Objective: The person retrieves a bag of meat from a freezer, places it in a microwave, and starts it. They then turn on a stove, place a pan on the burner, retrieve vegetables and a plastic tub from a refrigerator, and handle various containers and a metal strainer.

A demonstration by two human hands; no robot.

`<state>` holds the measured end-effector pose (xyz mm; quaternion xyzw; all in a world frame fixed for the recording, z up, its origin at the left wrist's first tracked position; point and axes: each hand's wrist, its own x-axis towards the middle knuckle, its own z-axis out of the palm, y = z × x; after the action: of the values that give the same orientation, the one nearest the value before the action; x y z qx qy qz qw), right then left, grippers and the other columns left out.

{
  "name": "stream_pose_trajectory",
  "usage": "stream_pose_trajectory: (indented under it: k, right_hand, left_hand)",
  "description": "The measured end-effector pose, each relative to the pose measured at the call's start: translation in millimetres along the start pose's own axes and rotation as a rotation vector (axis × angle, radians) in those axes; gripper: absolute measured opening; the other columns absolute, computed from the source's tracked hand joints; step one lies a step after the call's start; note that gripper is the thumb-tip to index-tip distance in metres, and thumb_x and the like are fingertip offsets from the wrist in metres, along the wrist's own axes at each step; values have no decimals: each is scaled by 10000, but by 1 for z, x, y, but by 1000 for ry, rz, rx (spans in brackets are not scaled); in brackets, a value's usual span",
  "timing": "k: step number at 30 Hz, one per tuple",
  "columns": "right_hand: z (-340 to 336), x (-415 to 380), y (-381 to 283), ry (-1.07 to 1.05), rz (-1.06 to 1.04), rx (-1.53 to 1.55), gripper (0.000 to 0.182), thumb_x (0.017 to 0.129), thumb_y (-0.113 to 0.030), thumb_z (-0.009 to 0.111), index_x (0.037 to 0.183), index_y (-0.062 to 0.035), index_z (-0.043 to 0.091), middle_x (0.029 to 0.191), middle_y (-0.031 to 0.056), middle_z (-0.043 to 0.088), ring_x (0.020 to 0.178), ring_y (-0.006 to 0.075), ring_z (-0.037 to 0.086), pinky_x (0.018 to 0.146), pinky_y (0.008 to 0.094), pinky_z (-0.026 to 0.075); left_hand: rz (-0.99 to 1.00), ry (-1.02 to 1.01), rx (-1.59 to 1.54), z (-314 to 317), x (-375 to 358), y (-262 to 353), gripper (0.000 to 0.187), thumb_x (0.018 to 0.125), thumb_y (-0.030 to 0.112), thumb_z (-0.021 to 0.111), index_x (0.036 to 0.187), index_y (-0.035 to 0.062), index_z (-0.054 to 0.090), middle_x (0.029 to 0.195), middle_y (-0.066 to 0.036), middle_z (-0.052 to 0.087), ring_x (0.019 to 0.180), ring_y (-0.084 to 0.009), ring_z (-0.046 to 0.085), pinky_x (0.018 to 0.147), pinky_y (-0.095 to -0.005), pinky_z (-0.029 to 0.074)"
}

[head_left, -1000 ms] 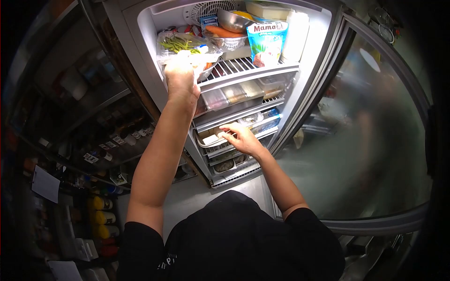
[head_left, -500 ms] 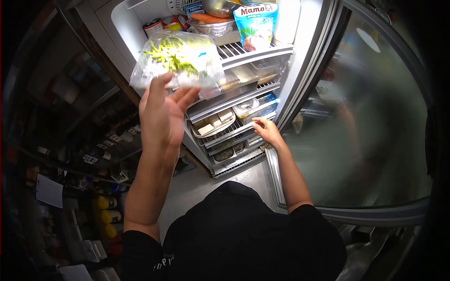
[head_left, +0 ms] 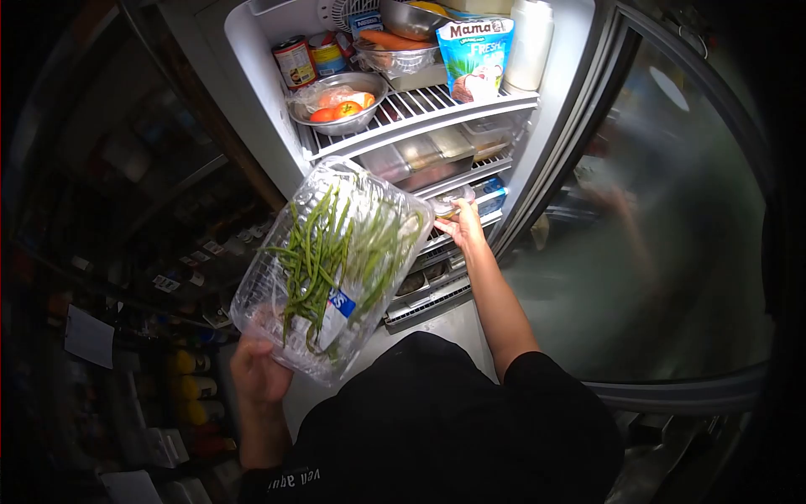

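Note:
My left hand (head_left: 262, 370) grips the lower left corner of a clear plastic tray of green beans (head_left: 315, 244), tilted in front of the fridge. The long beans show through the clear plastic, with a blue-and-white label near the bottom. My right hand (head_left: 462, 225) reaches to a lower fridge shelf, its fingers around the front edge of a small clear plastic container (head_left: 443, 202). The bean tray hides part of the shelves left of that container.
The fridge's top shelf holds a metal bowl of tomatoes (head_left: 340, 105), cans (head_left: 295, 63), carrots (head_left: 395, 40), a coconut pouch (head_left: 477, 63) and a white bottle (head_left: 529, 46). Lidded containers (head_left: 428, 151) sit below. The glass door (head_left: 655, 235) stands open at right; dark shelving is left.
My left hand has brought the beans down and away from the top shelf, uncovering the tomato bowl. My right hand has moved up and left, from the shelf edge to the clear container.

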<state>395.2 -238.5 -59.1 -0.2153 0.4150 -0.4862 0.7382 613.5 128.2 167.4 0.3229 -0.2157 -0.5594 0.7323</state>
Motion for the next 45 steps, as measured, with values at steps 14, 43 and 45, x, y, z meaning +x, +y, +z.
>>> stream_pose_trajectory:
  k: [14, 43, 45]
  right_hand:
    - [-19, 21, 37, -85, -82, 18, 596, 831, -406, 620, 1302, -188, 325, 1266, 149, 443, 1035, 379, 537, 780, 489, 526]
    - [-36, 7, 41, -164, -71, 277, 533, 790, -356, 651, 1178, -15, 522, 1142, 170, 600, 1048, 325, 592, 905, 480, 483]
    - [-34, -5, 44, -141, -126, 298, 495, 811, -335, 627, 1178, -21, 519, 1142, 163, 600, 1044, 322, 593, 861, 485, 496]
  left_hand:
    - [15, 95, -27, -49, -3, -23, 685, 639, 76, 511, 1295, -80, 397, 1250, -191, 522, 1182, -316, 503, 1040, -421, 373]
    - [-184, 22, 73, -74, 51, -26, 662, 634, 97, 526, 1266, -77, 432, 1197, -194, 548, 1137, -318, 530, 1012, -411, 395]
    - [-219, -3, 93, -86, 54, -17, 666, 629, 98, 527, 1263, -80, 430, 1198, -199, 546, 1135, -321, 531, 1013, -411, 395]
